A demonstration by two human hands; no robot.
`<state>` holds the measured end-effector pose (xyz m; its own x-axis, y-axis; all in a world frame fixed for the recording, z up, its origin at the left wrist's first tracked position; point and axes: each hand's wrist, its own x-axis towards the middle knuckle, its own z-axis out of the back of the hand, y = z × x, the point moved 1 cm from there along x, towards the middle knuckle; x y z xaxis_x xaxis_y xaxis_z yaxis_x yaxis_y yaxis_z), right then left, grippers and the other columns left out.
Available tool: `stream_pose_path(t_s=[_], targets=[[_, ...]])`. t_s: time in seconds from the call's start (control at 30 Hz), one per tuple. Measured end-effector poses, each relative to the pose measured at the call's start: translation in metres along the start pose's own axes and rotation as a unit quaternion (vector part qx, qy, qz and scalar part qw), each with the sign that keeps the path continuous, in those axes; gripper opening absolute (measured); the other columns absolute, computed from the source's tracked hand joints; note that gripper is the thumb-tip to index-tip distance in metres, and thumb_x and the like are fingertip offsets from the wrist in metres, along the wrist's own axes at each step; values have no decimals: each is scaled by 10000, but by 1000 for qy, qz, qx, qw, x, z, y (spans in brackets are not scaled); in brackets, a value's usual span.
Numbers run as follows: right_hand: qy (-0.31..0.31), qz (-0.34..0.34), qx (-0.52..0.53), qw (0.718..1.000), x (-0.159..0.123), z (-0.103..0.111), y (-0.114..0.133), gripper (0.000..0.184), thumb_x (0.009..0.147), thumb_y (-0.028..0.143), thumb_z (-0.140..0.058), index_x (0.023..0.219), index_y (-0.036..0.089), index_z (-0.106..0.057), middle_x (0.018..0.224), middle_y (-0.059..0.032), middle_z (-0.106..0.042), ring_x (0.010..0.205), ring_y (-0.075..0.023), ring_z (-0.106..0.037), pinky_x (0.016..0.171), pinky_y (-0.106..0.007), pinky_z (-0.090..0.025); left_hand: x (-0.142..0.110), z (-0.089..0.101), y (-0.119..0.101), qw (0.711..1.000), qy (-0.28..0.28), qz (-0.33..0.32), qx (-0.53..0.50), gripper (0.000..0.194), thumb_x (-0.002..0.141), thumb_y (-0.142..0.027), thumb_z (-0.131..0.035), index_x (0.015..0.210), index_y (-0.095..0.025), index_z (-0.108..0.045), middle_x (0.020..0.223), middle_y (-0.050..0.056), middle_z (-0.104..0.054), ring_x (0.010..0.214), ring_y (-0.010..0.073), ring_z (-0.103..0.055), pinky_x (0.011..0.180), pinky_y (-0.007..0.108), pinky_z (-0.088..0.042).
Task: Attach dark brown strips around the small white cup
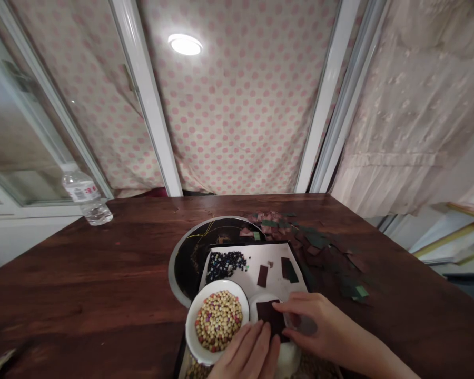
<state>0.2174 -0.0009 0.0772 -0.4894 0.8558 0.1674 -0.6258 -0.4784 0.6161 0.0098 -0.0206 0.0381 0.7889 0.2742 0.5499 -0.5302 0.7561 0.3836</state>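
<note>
A dark brown square of paper or card (269,311) lies over a white rounded dish (254,302) inside a tray. My right hand (314,322) comes in from the right and grips the square's right edge between thumb and fingers. Something pale and see-through, too unclear to name, shows in its grasp. My left hand (249,353) lies flat with fingers stretched side by side, its fingertips at the square's near left corner; its thumb is hidden. Just left of it, a white bowl (190,330) holds cream beads (220,317) with some pink and purple ones.
The white-lined tray (248,266) also holds black beads (226,263) and small dark strips (263,276). Behind it sits a round black plate (181,263). Brown and green scraps (316,240) spread across the wooden table (114,279). A clear bottle (87,197) stands far left.
</note>
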Motion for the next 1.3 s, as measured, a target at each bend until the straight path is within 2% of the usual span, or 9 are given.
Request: stream_pose_path(t_s=[0.13,0.23,0.37,0.53,0.77,0.87,0.97,1.17,1.3], targets=[[-1,18,-49,999,-3,-1,-1,324,762,182,-605,1083,217,-638,788,-27,-647,770,-184,-594,742,-331,-490,10,9,7,999,15,-15,-43,348,893,-48,-342,1122,-146,-585,1083,19,-660,1000,139,-593,903,240,-411],[-10,20,-51,998,-2,-1,0,330,763,171,-591,1087,224,-624,814,-27,-641,798,-188,-592,759,-344,-493,15,8,9,997,-24,10,-77,333,925,-87,-317,1039,-147,-624,1005,10,-686,922,127,-617,836,235,-443],[-34,30,-11,999,0,3,8,407,729,130,-597,1127,217,-587,1080,-68,-593,992,-198,-556,885,-351,-464,17,4,7,991,-36,32,-125,299,932,-139,-348,997,-163,-639,984,1,-684,896,122,-615,844,245,-448],[-3,27,53,998,-1,3,8,590,694,167,-658,1254,219,-480,1262,-77,-526,1156,-216,-493,1007,-367,-388,17,6,9,987,-49,43,-145,298,931,-125,-350,979,-154,-643,949,6,-689,883,117,-617,849,237,-444],[14,-32,72,997,-1,-1,5,680,681,231,-685,1295,209,-392,1261,-97,-545,1178,-247,-495,990,-377,-404,19,10,12,981,5,41,-192,244,842,-126,-421,1020,-131,-588,974,55,-685,829,170,-643,761,280,-505],[13,-37,85,996,-1,-1,6,678,681,219,-687,1283,201,-377,1233,-93,-562,1158,-231,-511,979,-355,-408,20,13,12,966,36,83,-243,294,763,-93,-438,1036,-124,-542,956,77,-686,832,196,-652,740,309,-530],[11,-43,101,994,-1,-1,6,805,631,156,-710,1326,202,-307,1227,-89,-562,1151,-232,-511,995,-381,-381,23,19,14,940,39,155,-300,373,722,-111,-438,1090,-121,-497,952,110,-674,829,218,-657,710,338,-550],[6,-33,137,990,-2,-2,4,945,637,198,-737,1402,220,-182,1298,-121,-496,1186,-252,-471,1020,-436,-335,44,37,28,886,76,266,-372,583,693,-174,-539,1252,-167,-374,1178,146,-591,1044,264,-597,843,430,-523],[-11,-6,157,988,-1,-2,2,1007,576,202,-779,1401,228,-202,1361,-133,-422,1223,-263,-427,1020,-426,-337,55,34,34,887,112,277,-353,753,677,-214,-600,1351,-161,-269,1247,168,-553,1091,291,-571,842,452,-519]])
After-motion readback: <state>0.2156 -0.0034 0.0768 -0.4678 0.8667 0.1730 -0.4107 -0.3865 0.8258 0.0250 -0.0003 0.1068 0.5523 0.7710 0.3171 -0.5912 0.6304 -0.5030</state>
